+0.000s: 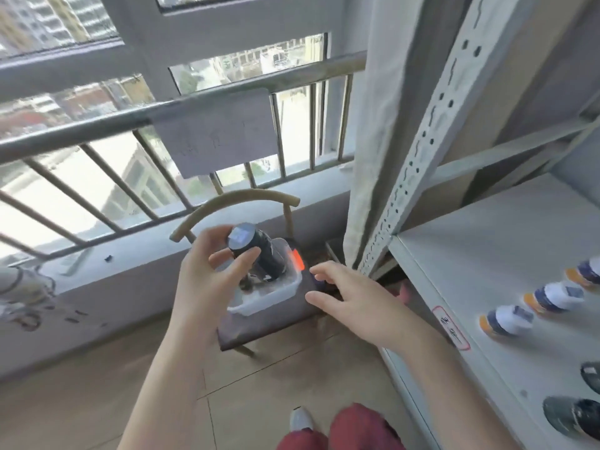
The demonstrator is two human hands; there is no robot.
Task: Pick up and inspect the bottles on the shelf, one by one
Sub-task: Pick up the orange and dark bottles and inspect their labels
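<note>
Holding a dark bottle (259, 258) in left grip (207, 280), fingers and thumb curled round the barrel, flat round end turned toward the camera. Located off the shelf (487, 254), well apart from it, above a clear tub (276, 298) on the seat of a chair (233, 203) by the window.

Right grip (344, 297) empty, fingers spread and relaxed, hovering just beside the tub (contact with anything: cannot tell).

Lying on the shelf: three white-and-blue bottles (552, 297) with orange ends, plus two dark shelf bottles (574, 420) nearer the camera.

Judging the held bottle rigid, smooth-walled, probably slippery, and light enough for one grip; contents not visible. Best taken round the mid-barrel, not by the end, with the second grip under the base while turning. Motion blur over the barrel; no markings readable.
</note>
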